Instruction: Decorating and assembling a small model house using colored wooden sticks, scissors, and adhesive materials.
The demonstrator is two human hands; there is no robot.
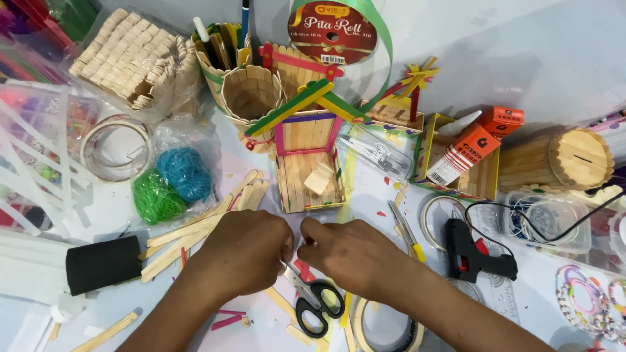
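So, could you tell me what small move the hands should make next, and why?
Probably lift the hands slightly apart: the left hand and right hand are pinched together just above the scissors, hiding whatever small piece sits between their fingertips.

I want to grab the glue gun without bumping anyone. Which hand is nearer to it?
The right hand. It sits just left of the black glue gun, with a small gap between them. The left hand is farther off, beyond the right hand.

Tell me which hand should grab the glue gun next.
Right, probably. The right hand lies on the same side as the black glue gun, with only the table between them. The left hand would have to cross over the right hand.
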